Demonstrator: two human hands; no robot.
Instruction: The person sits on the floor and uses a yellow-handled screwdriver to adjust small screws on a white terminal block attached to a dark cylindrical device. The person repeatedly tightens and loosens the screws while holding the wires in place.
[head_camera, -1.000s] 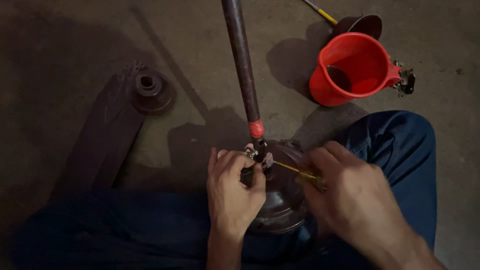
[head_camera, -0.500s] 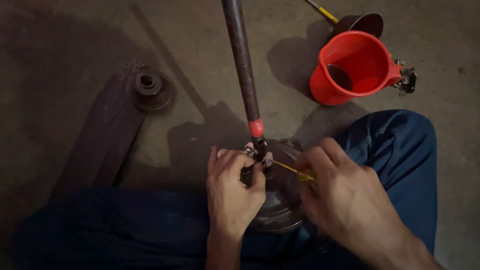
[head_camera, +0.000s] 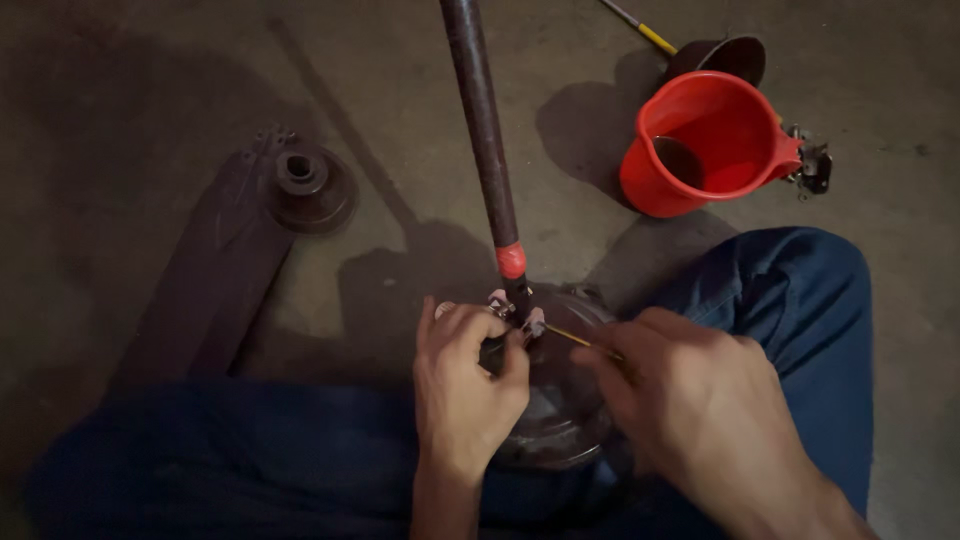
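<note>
1. We see the left hand (head_camera: 465, 385) curled over the top of a rounded dark metal housing (head_camera: 560, 420) that sits between the person's legs; its fingers (head_camera: 478, 322) are bent and closed around the small fitting (head_camera: 512, 318) where a long dark rod (head_camera: 480, 130) meets the housing.
2. The rod rises away from those fingers toward the top of the view, and a red band (head_camera: 511, 260) wraps it just above the fingertips.
3. The right hand (head_camera: 690, 405) lies just to the right of the left one, its fingers pinched shut on a thin yellowish tool (head_camera: 570, 338); the tool's tip points toward the fitting beside the left fingertips, but we cannot tell whether it touches.
4. The housing sits under both hands, mostly covered by them, with only its glossy edge showing between and below the fingers.
5. Blue trouser legs (head_camera: 790, 290) frame the hands on both sides.
6. Well beyond the right fingers, on the concrete floor (head_camera: 120, 100), stands a red plastic jug (head_camera: 715, 145) holding some dark liquid, with a dark bowl (head_camera: 735, 55) and a yellow-handled tool (head_camera: 640, 28) behind it.
7. Well to the left of the left fingers lies a dark flat blade (head_camera: 215, 290) with a round hub (head_camera: 305, 180) at its far end.
</note>
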